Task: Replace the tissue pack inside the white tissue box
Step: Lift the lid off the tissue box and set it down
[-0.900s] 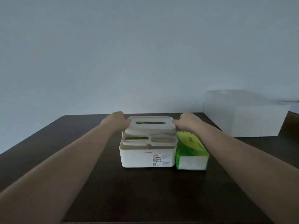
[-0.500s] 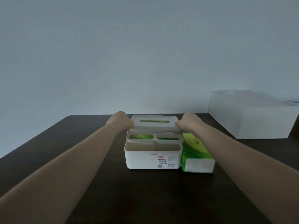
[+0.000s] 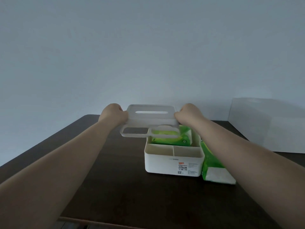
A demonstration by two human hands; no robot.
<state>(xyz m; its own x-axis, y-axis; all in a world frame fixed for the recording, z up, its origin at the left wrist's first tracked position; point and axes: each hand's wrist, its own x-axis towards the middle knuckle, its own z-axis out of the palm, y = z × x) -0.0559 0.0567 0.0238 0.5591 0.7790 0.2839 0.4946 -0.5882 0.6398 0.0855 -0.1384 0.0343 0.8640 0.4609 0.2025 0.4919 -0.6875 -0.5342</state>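
The white tissue box (image 3: 165,165) stands on the dark table with its top off. Its white lid (image 3: 151,120), with a slot and two front openings, hangs in the air above and to the left of the box. My left hand (image 3: 113,114) grips the lid's left end and my right hand (image 3: 189,114) grips its right end. Inside the box's rear compartment lies a green tissue pack (image 3: 171,138). A second green tissue pack (image 3: 214,167) lies on the table against the box's right side, partly under my right forearm.
The dark table (image 3: 115,187) has its near edge at the bottom of the view. A large white box (image 3: 267,126) stands at the back right. A plain pale wall rises behind the table.
Both hands have lifted the lid fully off the box and carried it up and to the left. The green pack inside is now exposed.
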